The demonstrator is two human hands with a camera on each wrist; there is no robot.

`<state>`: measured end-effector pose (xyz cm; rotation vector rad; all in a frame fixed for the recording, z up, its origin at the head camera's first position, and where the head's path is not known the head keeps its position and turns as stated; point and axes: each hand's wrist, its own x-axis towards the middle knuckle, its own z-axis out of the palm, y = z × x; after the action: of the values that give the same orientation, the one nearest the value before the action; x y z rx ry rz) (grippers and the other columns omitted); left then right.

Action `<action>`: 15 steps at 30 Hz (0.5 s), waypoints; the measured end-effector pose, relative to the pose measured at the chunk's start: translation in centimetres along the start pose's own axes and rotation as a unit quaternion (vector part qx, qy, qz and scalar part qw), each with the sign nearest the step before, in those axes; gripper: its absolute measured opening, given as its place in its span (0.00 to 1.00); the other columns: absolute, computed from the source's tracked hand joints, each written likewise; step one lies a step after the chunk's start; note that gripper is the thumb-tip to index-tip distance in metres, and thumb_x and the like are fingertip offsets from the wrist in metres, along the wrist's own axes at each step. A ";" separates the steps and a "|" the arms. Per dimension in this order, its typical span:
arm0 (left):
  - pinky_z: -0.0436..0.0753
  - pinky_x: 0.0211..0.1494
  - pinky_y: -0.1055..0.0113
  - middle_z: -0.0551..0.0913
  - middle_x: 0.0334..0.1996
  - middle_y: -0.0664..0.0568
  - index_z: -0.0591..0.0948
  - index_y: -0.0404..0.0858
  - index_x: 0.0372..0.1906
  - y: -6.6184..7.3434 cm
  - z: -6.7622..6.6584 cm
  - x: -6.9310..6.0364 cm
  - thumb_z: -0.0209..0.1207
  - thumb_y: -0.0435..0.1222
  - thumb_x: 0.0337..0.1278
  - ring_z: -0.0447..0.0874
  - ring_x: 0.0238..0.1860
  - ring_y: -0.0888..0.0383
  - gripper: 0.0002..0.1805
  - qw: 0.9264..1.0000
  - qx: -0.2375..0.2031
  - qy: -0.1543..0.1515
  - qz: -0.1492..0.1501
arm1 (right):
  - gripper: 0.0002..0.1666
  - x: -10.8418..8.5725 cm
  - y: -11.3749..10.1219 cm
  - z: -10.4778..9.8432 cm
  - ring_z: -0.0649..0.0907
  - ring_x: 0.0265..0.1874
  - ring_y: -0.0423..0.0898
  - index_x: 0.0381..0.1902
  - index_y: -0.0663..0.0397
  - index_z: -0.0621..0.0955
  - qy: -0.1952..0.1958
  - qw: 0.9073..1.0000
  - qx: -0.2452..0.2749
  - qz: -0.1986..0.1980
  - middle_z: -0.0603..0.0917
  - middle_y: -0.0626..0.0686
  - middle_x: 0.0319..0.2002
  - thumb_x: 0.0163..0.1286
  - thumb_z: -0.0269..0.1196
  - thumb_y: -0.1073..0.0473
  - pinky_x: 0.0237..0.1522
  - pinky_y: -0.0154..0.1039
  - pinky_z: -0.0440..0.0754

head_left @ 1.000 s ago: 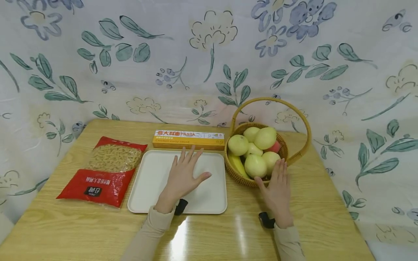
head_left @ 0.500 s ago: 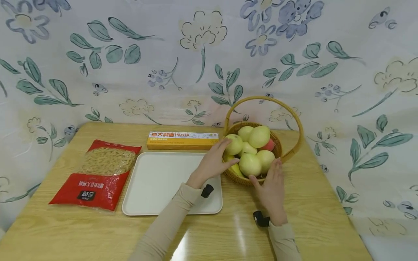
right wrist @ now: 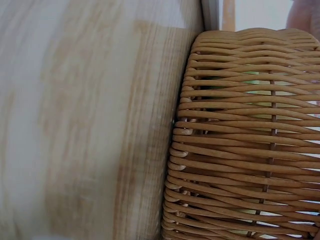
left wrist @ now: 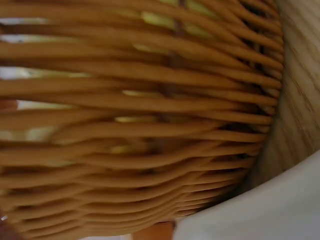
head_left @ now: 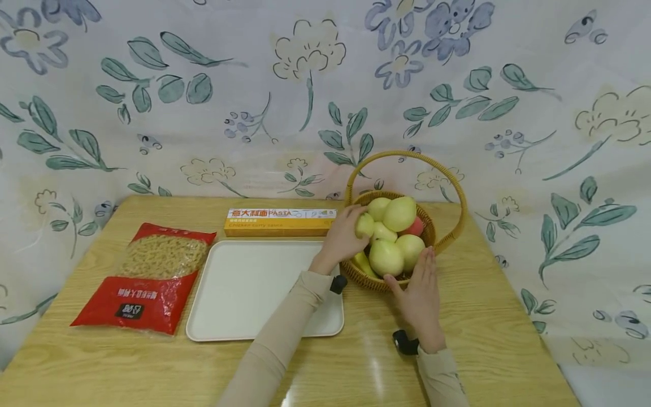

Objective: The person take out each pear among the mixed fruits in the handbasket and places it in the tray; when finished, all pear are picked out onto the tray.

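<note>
In the head view, a woven wicker basket (head_left: 367, 281) with a tall arched handle holds several pale green fruits, a yellow banana (head_left: 364, 263) and a pinkish-red fruit (head_left: 415, 227). My left hand (head_left: 346, 238) reaches over the basket's left rim, its fingers curled round a green apple (head_left: 363, 225) that they partly hide. My right hand (head_left: 421, 299) rests against the front right of the basket with straight fingers, near a large pale green fruit (head_left: 386, 258). Both wrist views show the basket wall (left wrist: 130, 130) up close, with only scraps of a hand at the edges.
Left of the basket lies a white tray (head_left: 249, 294), partly under my left forearm. Behind it stands a yellow pasta box (head_left: 280, 226). A red bag of pasta (head_left: 144, 280) lies at the left. A floral cloth (head_left: 285, 102) hangs behind the wooden table (head_left: 152, 367).
My left hand has moved right from above the tray to the basket, and its fingers have curled round the green apple. The right hand stays at the basket. The head view has shifted slightly.
</note>
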<state>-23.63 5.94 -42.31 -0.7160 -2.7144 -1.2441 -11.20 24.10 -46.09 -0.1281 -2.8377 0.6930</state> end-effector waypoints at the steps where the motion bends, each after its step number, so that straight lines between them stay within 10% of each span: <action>1: 0.70 0.68 0.47 0.65 0.69 0.42 0.67 0.42 0.70 -0.1 0.2 0.1 0.62 0.35 0.53 0.64 0.69 0.44 0.36 1.000 0.005 0.003 0.004 | 0.64 0.0 0.0 0.0 0.39 0.77 0.62 0.74 0.67 0.33 0.000 1.000 0.002 0.001 0.34 0.69 0.76 0.67 0.55 0.32 0.75 0.60 0.47; 15: 0.74 0.64 0.51 0.69 0.65 0.44 0.69 0.45 0.68 -0.3 0.3 -0.7 0.69 0.34 0.44 0.68 0.65 0.46 0.40 0.998 0.014 0.036 0.044 | 0.64 0.2 0.1 0.2 0.38 0.76 0.62 0.74 0.66 0.32 -0.002 1.000 0.015 0.003 0.32 0.68 0.76 0.68 0.56 0.34 0.74 0.60 0.46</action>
<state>-23.11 5.73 -42.88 -0.7634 -2.6082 -1.1879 -11.41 24.15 -46.30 -0.1312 -2.8312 0.7387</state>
